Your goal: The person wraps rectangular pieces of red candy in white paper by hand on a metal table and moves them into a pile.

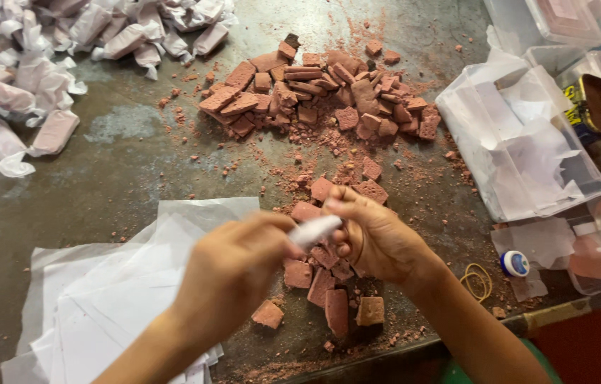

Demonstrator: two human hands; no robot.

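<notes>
two hands meet over the worktop [137, 156]: our left hand [233, 274] and right hand [375, 238] each pinch an end of a small white wrapped piece [314, 230], likely twisting it shut. paper sheets [101, 299] lie nearest, loose brown blocks [329, 291] beneath, a bigger block pile [322, 96] beyond, wrapped pieces [30, 78] far left.

A single view is given, taken from a camera worn on the head and aimed steeply down at the bench [122, 149] from its near edge. The bench top is seen at close range, at about arm's length, with both forearms entering from the bottom of the frame. The far edge is cut off at the top; no second view is offered.
</notes>
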